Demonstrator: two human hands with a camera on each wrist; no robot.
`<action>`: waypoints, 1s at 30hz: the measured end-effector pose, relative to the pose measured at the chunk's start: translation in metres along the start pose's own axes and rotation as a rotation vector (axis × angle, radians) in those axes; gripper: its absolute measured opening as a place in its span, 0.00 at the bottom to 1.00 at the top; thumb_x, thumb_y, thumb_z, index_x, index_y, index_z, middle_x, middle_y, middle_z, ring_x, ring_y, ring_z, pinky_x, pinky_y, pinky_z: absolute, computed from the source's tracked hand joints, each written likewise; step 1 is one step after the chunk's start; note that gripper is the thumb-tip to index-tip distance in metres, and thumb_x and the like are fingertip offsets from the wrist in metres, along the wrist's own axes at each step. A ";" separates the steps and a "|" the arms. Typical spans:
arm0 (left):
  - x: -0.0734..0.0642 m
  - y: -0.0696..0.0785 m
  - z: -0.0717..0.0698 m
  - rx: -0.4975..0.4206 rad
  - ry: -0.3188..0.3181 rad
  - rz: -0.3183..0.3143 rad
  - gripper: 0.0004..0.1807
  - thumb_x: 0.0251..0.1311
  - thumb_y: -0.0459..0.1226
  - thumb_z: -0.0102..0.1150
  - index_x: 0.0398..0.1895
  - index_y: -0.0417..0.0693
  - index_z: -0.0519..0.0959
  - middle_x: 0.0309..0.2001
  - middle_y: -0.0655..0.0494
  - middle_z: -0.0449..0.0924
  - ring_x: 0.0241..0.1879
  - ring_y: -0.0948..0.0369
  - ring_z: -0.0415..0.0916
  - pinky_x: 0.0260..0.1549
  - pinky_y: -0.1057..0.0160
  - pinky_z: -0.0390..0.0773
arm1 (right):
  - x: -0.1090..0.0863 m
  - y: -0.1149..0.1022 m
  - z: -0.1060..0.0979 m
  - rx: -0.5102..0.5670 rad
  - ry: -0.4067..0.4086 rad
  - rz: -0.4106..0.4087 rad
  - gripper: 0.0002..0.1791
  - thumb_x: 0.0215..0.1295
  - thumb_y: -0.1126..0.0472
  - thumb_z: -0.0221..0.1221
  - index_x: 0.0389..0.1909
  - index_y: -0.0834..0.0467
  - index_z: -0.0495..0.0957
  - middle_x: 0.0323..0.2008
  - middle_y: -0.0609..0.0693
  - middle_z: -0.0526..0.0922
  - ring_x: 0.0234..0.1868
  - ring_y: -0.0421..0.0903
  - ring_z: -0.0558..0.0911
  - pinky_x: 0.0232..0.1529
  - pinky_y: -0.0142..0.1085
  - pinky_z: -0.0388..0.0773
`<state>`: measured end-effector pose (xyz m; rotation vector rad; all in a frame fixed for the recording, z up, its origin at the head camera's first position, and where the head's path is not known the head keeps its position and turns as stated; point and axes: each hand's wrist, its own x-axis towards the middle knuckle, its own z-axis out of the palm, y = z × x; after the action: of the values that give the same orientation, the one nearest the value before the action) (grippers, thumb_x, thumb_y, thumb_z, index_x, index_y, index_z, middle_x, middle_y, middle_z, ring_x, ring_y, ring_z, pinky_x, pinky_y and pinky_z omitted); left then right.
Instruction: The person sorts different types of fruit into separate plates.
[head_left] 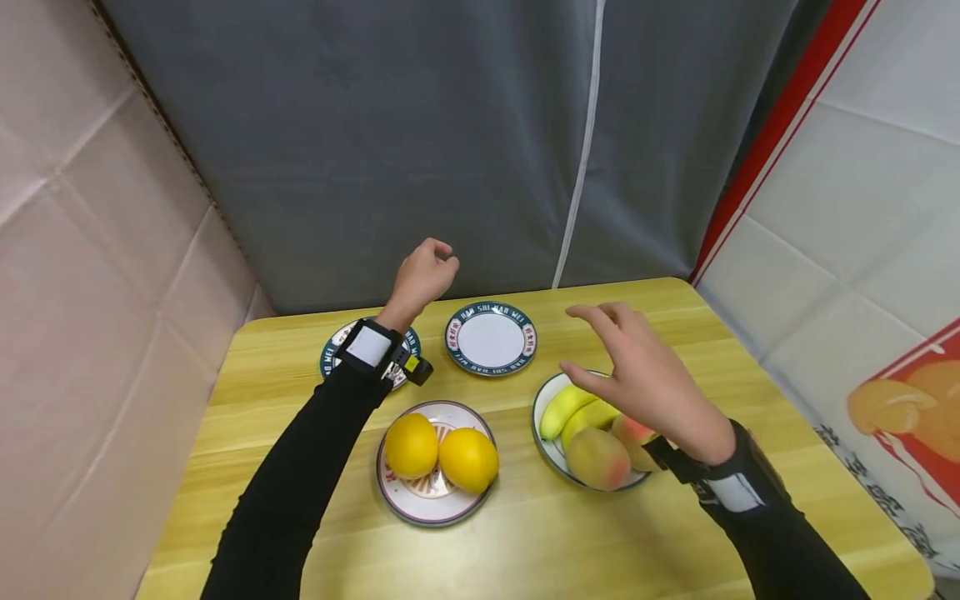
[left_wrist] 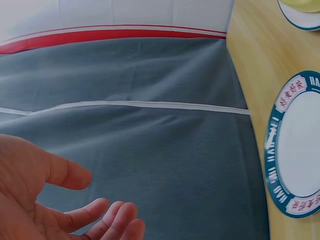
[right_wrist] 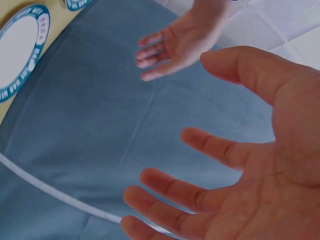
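My left hand (head_left: 422,279) is raised near the back left of the table, fingers relaxed and holding nothing; in the left wrist view its thumb and fingers stand apart. Its forearm partly covers a green-rimmed plate (head_left: 327,358). Another green-rimmed plate (head_left: 491,340) with a white middle lies between the hands. My right hand (head_left: 641,371) hovers over the fruit plate (head_left: 551,454), its fingers spread and nothing in them. On that plate are bananas (head_left: 564,410) and peaches (head_left: 597,459), partly hidden by the hand. Two yellow, orange-like fruits (head_left: 468,460) sit on a front plate (head_left: 427,510).
The wooden table (head_left: 540,550) runs back to a grey curtain (head_left: 420,125) with a white strip. A pale wall covering (head_left: 97,275) stands on the left. On the right hangs a white sheet (head_left: 840,242) with a red border.
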<state>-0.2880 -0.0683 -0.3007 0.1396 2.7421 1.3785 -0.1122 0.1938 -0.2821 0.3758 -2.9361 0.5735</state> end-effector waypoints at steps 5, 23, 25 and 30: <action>0.012 -0.010 0.010 -0.009 -0.020 -0.031 0.24 0.81 0.43 0.48 0.74 0.45 0.70 0.64 0.42 0.78 0.51 0.49 0.74 0.45 0.56 0.72 | -0.011 0.005 -0.005 -0.011 0.042 -0.019 0.38 0.67 0.52 0.72 0.75 0.56 0.70 0.66 0.66 0.74 0.63 0.65 0.74 0.60 0.64 0.77; 0.044 -0.054 0.045 0.001 0.019 -0.105 0.24 0.78 0.41 0.51 0.72 0.40 0.71 0.69 0.40 0.76 0.61 0.44 0.75 0.63 0.47 0.75 | -0.044 0.023 0.012 0.030 0.071 0.000 0.40 0.65 0.53 0.74 0.75 0.55 0.69 0.65 0.66 0.72 0.61 0.66 0.74 0.51 0.64 0.80; 0.046 -0.058 0.049 0.001 0.016 -0.123 0.24 0.78 0.41 0.51 0.71 0.39 0.71 0.69 0.40 0.76 0.63 0.44 0.74 0.65 0.47 0.74 | -0.047 0.025 0.017 0.040 0.071 0.003 0.40 0.65 0.54 0.74 0.75 0.55 0.69 0.65 0.66 0.72 0.60 0.66 0.75 0.52 0.63 0.80; 0.047 -0.068 0.056 -0.014 -0.002 -0.164 0.25 0.76 0.39 0.50 0.70 0.36 0.70 0.68 0.38 0.74 0.66 0.43 0.71 0.69 0.46 0.72 | -0.052 0.029 0.032 0.059 0.067 0.015 0.39 0.63 0.54 0.75 0.73 0.56 0.71 0.64 0.66 0.74 0.61 0.66 0.76 0.57 0.66 0.78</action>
<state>-0.3323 -0.0592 -0.3898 -0.0825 2.6725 1.3521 -0.0722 0.2184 -0.3308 0.3348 -2.8660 0.6628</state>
